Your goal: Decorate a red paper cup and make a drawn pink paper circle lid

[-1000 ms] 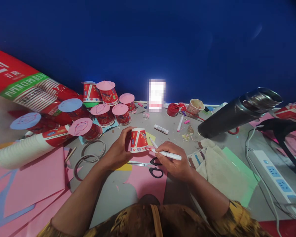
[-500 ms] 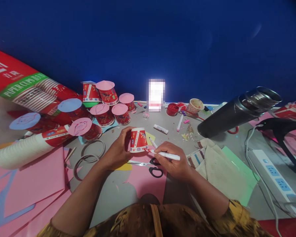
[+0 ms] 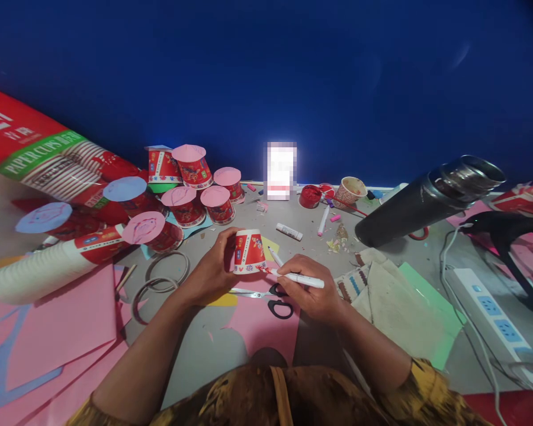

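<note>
At left fingers (image 3: 225, 238), red cup (image 3: 249, 251); bag (image 3: 39, 152) holds cups (image 3: 80, 170).

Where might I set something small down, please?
Mostly bare table lies beyond the held cup, between pink-topped cups and white tube, and between left forearm and pink sheet. The left is crowded with paper and stacked cups.

The paper cup (image 3: 249, 251) looks smooth, the cloth (image 3: 393, 302) matt.

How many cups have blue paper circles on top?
3: the leftmost blue-topped cup, the middle blue-topped cup to its right, and the back blue-topped cup, just left of a pink-topped cup. More could be hidden behind them.
</note>
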Available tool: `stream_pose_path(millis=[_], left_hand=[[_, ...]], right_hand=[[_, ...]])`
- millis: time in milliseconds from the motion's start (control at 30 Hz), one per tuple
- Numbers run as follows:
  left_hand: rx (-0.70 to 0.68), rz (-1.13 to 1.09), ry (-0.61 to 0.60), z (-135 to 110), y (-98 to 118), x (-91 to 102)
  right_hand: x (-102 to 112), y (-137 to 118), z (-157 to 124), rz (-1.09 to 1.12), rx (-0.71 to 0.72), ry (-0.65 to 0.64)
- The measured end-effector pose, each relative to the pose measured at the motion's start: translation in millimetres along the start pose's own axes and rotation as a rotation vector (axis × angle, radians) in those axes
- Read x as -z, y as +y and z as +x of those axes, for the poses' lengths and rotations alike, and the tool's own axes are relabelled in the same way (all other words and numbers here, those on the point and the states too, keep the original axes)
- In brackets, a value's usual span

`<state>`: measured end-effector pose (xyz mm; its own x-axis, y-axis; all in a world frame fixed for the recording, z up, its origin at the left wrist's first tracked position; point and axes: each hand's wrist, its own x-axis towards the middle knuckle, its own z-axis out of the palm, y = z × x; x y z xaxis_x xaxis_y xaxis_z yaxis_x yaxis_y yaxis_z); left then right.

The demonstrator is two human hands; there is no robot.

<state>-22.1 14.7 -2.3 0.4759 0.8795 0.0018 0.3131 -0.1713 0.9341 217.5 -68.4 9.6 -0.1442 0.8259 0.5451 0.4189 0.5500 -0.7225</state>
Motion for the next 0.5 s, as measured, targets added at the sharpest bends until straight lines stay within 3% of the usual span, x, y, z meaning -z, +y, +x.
stream_pose_path(millis=[500], left_hand=[[-0.011, 0.022, 0.006, 0.1, 2.9, -0.1]], right_hand=[[0.6, -2.3, 1.7, -0.016, 0.019, 0.057]])
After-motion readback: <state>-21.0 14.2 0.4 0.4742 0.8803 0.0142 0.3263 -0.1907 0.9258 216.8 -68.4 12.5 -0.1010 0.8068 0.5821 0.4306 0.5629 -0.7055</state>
